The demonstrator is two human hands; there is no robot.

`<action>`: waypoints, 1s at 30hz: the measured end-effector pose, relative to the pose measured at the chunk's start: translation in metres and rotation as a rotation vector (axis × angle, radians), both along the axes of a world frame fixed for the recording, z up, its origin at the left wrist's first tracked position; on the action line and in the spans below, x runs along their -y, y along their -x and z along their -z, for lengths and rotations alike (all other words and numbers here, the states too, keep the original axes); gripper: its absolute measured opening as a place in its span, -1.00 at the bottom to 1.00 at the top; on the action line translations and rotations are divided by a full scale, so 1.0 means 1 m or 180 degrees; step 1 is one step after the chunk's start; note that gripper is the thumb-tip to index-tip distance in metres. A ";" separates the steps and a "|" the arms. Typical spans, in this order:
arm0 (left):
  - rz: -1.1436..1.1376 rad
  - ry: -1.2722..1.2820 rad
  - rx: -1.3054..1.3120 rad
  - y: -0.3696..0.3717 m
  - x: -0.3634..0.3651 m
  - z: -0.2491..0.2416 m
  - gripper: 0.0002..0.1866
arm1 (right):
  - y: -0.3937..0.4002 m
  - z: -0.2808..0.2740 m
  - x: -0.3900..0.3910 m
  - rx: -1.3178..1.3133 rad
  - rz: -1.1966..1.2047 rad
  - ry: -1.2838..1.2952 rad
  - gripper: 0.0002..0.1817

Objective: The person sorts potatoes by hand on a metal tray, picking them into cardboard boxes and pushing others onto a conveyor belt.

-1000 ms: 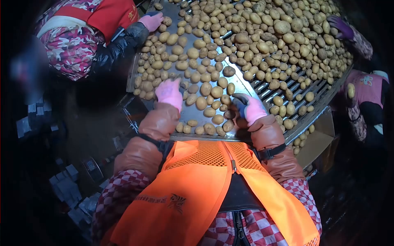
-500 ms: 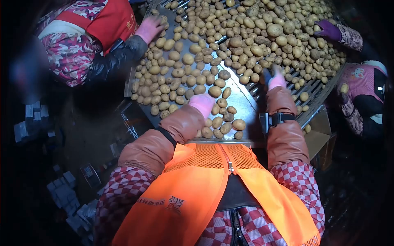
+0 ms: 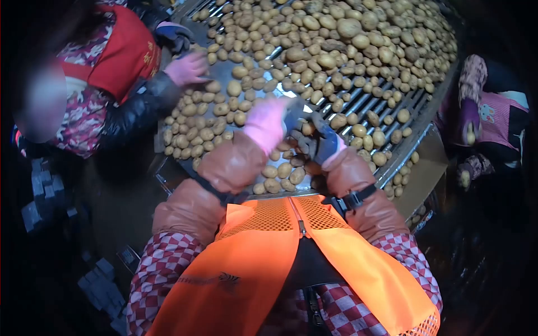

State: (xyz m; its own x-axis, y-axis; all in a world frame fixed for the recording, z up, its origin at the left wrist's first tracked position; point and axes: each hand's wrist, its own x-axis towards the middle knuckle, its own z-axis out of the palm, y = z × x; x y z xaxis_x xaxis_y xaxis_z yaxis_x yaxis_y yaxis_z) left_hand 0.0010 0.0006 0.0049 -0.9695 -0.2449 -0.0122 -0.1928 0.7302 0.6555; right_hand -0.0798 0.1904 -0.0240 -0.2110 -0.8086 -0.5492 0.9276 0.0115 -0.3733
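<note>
Both gloved hands meet over the near end of the bench [image 3: 330, 115], a metal sorting surface covered in potatoes [image 3: 314, 33]. The left hand [image 3: 268, 123], in a pink glove, lies at about 12 o'clock from the orange vest [image 3: 269, 252], palm down among the small potatoes, its fingers reaching toward 2 o'clock; whether its grip is closed on anything I cannot tell, since the fingertips are blurred and partly hidden. The right hand [image 3: 318, 140], in a dark-palmed glove with a pink cuff, sits just beside it at 3 o'clock, touching or nearly touching it, fingers curled — its grip looks closed around a dark potato [image 3: 300, 143] pressed between the two hands, though the blur leaves that unsure. Loose potatoes lie under and around both hands, with a small cluster at 6 o'clock of them near the bench's edge. At 10 o'clock a co-worker's hand [image 3: 188, 68] in a pink glove rests on the potatoes at the bench's left side, below a red vest [image 3: 126, 56]. At 3 o'clock, well apart, another person in a pink top [image 3: 499, 123] stands by the bench's right edge. The slatted part [image 3: 386, 103] of the bench runs toward 1 o'clock, heaped with bigger potatoes.
</note>
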 end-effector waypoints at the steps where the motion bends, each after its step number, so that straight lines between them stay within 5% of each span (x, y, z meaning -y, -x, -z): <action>1: -0.0060 0.0062 0.0050 0.020 0.015 0.019 -0.51 | 0.003 0.026 -0.003 0.0140 0.0069 0.0041 -0.48; 2: -0.0239 0.0716 -0.0180 0.029 0.022 0.032 -0.52 | 0.002 0.025 -0.005 0.0137 0.0237 -0.0369 -0.59; 4: -0.0171 0.1550 -0.0009 0.018 0.032 0.057 -0.48 | 0.014 0.036 -0.027 -0.2747 -0.0670 -0.0792 -0.68; 5: 0.0194 0.1505 0.0637 0.002 0.039 0.060 -0.46 | 0.023 0.037 -0.041 -0.3165 -0.0594 -0.0963 -0.70; 7: 0.0339 0.1393 0.0212 -0.038 0.050 0.077 -0.46 | 0.040 0.022 -0.070 -0.1929 0.0800 -0.1240 -0.73; 10: -0.0306 0.1219 -0.0082 -0.084 0.031 0.060 -0.67 | 0.092 0.002 -0.095 -0.3559 0.0764 -0.2434 -0.70; 13: -0.0742 0.1029 0.0182 -0.101 0.005 0.075 -0.66 | 0.115 -0.033 -0.047 -0.2886 -0.0427 -0.3418 -0.60; 15: -0.0682 0.1163 0.0048 -0.094 -0.004 0.074 -0.68 | 0.131 -0.014 -0.012 -0.4517 -0.1676 -0.4172 -0.55; 18: -0.0637 0.0995 0.0139 -0.092 -0.010 0.073 -0.63 | 0.129 0.040 0.021 -0.5336 -0.2163 -0.4446 -0.50; 21: -0.0476 0.1228 -0.0726 -0.055 -0.008 0.053 -0.75 | 0.119 0.037 0.022 -0.5479 -0.2195 -0.4287 -0.49; 24: -0.0206 0.1011 -0.0779 0.007 0.011 0.047 -0.56 | 0.117 0.029 0.018 -0.5463 -0.2157 -0.4009 -0.48; 30: -0.0372 0.1513 0.0275 0.093 0.034 0.072 -0.60 | 0.076 0.009 -0.007 -0.5022 -0.2076 -0.3255 -0.32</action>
State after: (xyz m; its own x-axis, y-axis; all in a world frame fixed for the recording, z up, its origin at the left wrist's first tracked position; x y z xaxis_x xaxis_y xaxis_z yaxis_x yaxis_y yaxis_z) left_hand -0.0920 -0.0329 -0.0666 -0.9356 -0.3499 0.0481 -0.3301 0.9147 0.2332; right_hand -0.1555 0.1974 -0.0334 -0.7419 -0.5131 -0.4317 -0.3886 0.8537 -0.3467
